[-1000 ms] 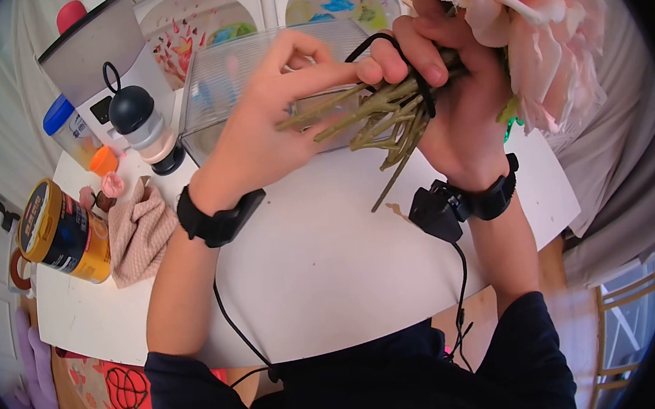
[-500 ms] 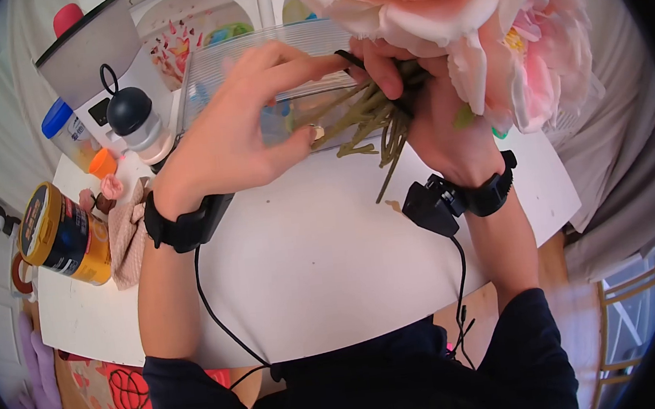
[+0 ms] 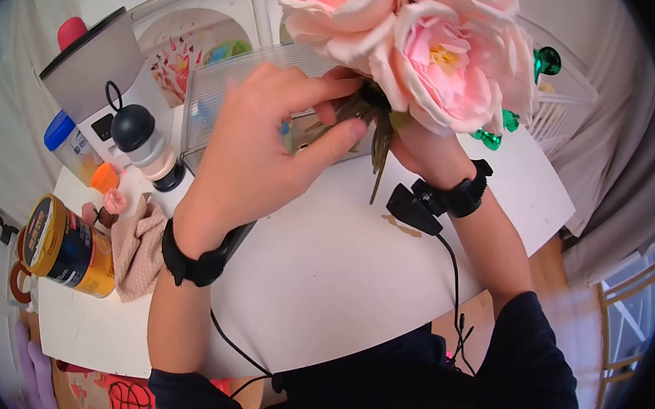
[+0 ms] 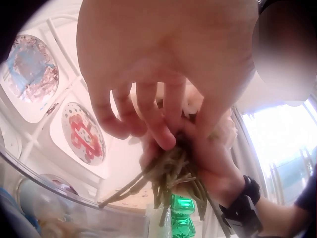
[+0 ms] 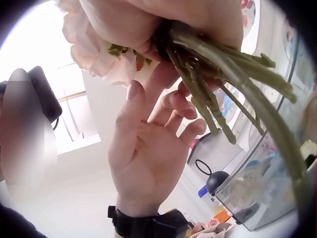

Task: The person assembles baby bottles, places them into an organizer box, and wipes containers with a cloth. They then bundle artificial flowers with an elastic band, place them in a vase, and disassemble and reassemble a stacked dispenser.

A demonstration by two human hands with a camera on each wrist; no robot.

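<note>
My right hand grips a bunch of pink flowers high on the stems, just under the blooms, which tilt up and away from me. The green stems fan out below its fist in the right wrist view. A black band circles the stems at the grip. My left hand reaches in from the left, thumb and fingers spread apart around the stems. Its index finger extends to the band, and the thumb lies near the stems, with the other fingers loosely bent.
Behind the hands stands a clear ribbed plastic box. On the left are a yellow tub, a pinkish cloth, a dark-capped bottle, a blue-lidded jar and an orange cup. Shiny green objects show behind the blooms.
The blooms have swung left and tipped so their faces show. The black band, earlier stretched out by the left fingers, now sits close around the stems. The left hand has moved toward the stems.
</note>
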